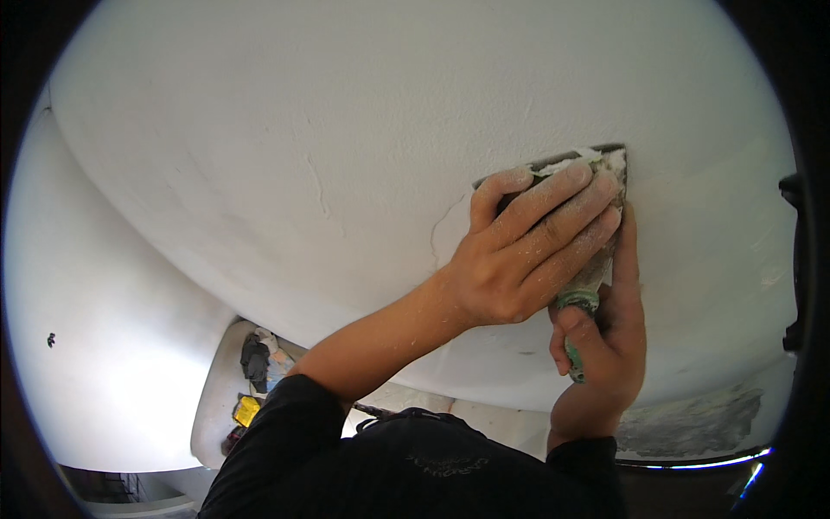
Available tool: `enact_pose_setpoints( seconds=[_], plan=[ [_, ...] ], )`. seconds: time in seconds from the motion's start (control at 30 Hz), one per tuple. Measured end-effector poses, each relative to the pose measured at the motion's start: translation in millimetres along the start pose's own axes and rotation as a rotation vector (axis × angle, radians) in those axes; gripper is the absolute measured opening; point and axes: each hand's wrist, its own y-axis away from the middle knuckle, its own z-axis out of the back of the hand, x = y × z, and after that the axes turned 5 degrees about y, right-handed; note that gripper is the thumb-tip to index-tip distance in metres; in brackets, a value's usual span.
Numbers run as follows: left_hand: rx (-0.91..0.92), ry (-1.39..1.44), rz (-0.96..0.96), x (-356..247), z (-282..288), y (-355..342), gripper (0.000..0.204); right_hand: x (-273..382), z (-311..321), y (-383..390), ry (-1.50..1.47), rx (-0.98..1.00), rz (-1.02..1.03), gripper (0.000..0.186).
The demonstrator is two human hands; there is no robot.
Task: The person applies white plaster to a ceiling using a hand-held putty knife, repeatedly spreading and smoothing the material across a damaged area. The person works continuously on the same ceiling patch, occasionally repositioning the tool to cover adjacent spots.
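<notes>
A putty knife [596,169] with a green handle and a plaster-caked blade is pressed flat against the white plastered surface [346,130]. My right hand [609,333] grips its green handle from below. My left hand [527,251] lies over the blade, fingers spread and pressing it onto the surface; the fingers are dusted white. A thin crack [441,225] in the plaster runs just left of my left hand. Most of the blade is hidden under my fingers.
A second white wall [104,285] meets the plastered one at the left. Below, a ledge holds a yellow object [246,411] and dark clutter [255,359]. A grey unplastered patch [692,424] shows at the lower right. My dark sleeves fill the bottom.
</notes>
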Motion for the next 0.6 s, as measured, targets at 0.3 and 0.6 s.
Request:
enact_pose_setpoints(
  seconds=[0.3,0.6],
  plan=[
    [0.244,0.088,0.051,-15,17,45,0.046,-62,49,41,0.100,0.158,-0.087,0.085],
    [0.983,0.387,0.547,-39,93,199,0.035,-89,63,80,0.035,0.213,-0.209,0.082]
  ],
)
